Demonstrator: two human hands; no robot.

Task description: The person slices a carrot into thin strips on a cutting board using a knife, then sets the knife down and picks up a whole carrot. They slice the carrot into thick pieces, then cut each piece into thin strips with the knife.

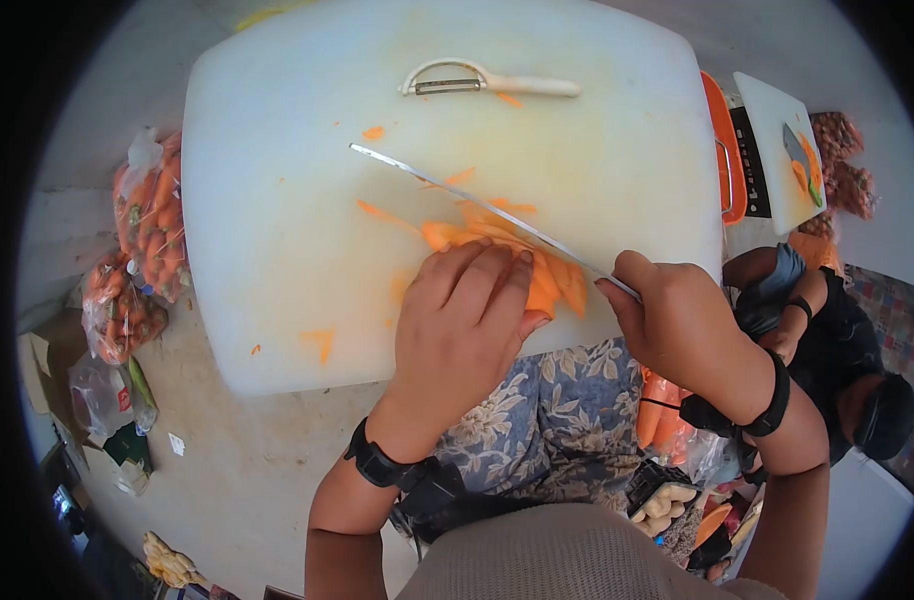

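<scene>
My right hand point(667, 315) is closed around the near end of a knife point(457, 193), seen edge-on as a thin metal line. Its blade slants up and left across the white cutting board point(277, 200). My left hand point(467, 310) presses with bent fingers on a pile of sliced carrot point(552, 280) just below the blade. Loose carrot shreds point(322, 343) lie on the board around the pile. Farther up rests a peeler point(487, 82) with a white handle, touched by neither hand. The knife's handle is hidden inside my right hand.
Bags of carrots point(152, 220) stand on the floor at the left. An orange container point(725, 150) sits at the board's right edge. Beyond it another cutting board point(777, 140) holds a knife and carrot pieces. A co-worker point(837, 330) in dark clothes is at the right.
</scene>
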